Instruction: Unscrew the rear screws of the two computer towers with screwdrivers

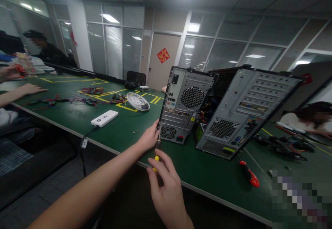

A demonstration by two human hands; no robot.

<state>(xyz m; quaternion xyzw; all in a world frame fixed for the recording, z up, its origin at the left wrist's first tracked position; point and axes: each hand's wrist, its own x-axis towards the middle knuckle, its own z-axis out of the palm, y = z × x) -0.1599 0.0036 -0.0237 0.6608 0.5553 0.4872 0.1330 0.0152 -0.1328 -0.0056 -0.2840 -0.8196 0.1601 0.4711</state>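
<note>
A black-and-yellow screwdriver [156,159] points upward at the lower left edge of a computer case [178,99]. The fingers of my right hand [167,180] are closed around its handle. My left hand [149,137] is against the left edge of the case, beside the screwdriver's shaft, its fingertips partly hidden. The case stands upright, its back panel with a round fan grille, ports and a red switch facing me. What the screwdriver's tip touches cannot be made out.
Right of it stands a second computer case [225,118], tilted in view. A red-and-black screwdriver [249,173] and black cables [282,146] lie further right. Leftward are a white power bank [104,118], a round white dish [138,102] and thin wires [70,100]. Other people sit at both sides.
</note>
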